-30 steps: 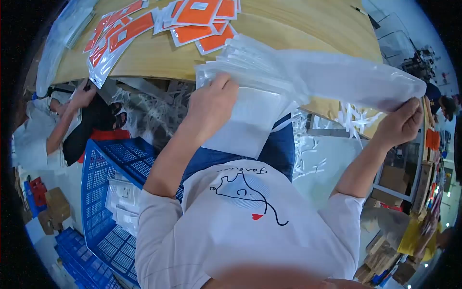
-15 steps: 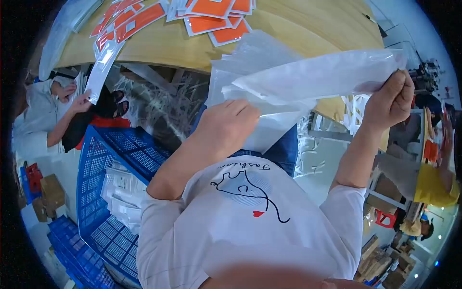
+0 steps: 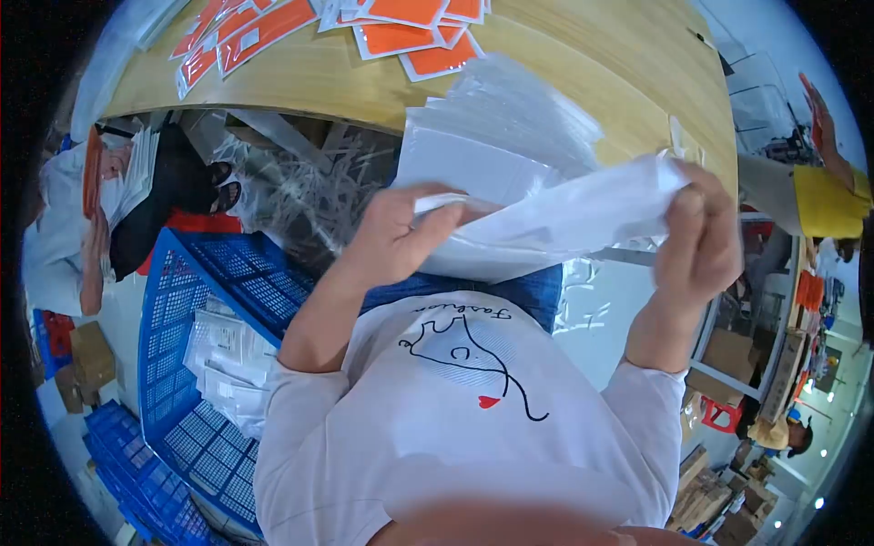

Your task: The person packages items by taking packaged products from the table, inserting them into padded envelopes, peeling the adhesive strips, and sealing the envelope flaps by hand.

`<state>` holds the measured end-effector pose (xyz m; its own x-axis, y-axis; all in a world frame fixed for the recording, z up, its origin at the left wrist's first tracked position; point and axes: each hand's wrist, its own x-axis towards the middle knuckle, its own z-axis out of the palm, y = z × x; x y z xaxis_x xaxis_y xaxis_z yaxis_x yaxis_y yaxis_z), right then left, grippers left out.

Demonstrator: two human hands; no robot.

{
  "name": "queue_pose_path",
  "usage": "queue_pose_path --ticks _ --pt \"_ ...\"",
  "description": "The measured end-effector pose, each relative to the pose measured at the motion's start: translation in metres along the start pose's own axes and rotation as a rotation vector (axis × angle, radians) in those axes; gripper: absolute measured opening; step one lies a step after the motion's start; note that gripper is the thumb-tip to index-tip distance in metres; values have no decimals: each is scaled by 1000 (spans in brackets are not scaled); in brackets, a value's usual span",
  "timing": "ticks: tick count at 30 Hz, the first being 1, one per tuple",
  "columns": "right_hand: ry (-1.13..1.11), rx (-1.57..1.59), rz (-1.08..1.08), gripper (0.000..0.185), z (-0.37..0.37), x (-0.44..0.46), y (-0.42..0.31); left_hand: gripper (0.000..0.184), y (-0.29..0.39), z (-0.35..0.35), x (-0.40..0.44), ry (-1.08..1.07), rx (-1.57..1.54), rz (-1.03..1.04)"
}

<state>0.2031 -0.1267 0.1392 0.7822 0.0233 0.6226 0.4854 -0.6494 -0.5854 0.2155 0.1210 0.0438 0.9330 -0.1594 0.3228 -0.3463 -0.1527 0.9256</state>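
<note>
Between my hands, over my lap, a translucent white plastic sleeve [image 3: 574, 214] is stretched. My left hand [image 3: 405, 232] pinches its near-left end between thumb and fingers. At the sleeve's right end, my right hand [image 3: 699, 237] grips it with curled fingers, slightly blurred. Behind and beneath the sleeve, a fanned stack of clear plastic sleeves [image 3: 510, 118] rests partly on the table edge and partly on my lap. Orange packets in clear film [image 3: 401, 36] lie farther back on the wooden table [image 3: 592, 45].
A blue basket [image 3: 173, 309] holding white packets [image 3: 228, 364] stands at my left. Beyond it a seated co-worker [image 3: 64, 218] holds a stack of sleeves. Plastic strips [image 3: 309, 191] litter the floor under the table. Another person in yellow [image 3: 824, 200] is at the right.
My right hand has come inward and lower with the sleeve's end. My left hand has shifted slightly left and now grips the sleeve's other end. The co-worker's hands have moved off the table edge.
</note>
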Motion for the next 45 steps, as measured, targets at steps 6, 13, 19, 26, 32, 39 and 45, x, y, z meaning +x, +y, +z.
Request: queue_pose_path --ticks 6,13,19,26,32,39,45 --pt "-515 -254 -419 25 49 -20 -10 20 -28 18 -17 -70 -564 -520" --pt "-381 -290 -567 27 31 -12 -21 29 12 27 -7 41 -1054 -576" --pt "-581 -165 -390 19 23 -25 -10 29 -23 29 -40 -129 52 -383" --pt "-608 -371 -354 22 47 -77 6 42 -22 58 -29 92 -558 -528" --pt "-113 -288 -369 26 56 -82 37 48 -38 57 -16 118 -656 -568" --pt "-121 -292 -333 25 68 -100 35 50 -35 60 -12 76 -567 -492" --pt "-237 -239 -266 25 65 -103 37 47 -45 61 -13 76 -513 -493"
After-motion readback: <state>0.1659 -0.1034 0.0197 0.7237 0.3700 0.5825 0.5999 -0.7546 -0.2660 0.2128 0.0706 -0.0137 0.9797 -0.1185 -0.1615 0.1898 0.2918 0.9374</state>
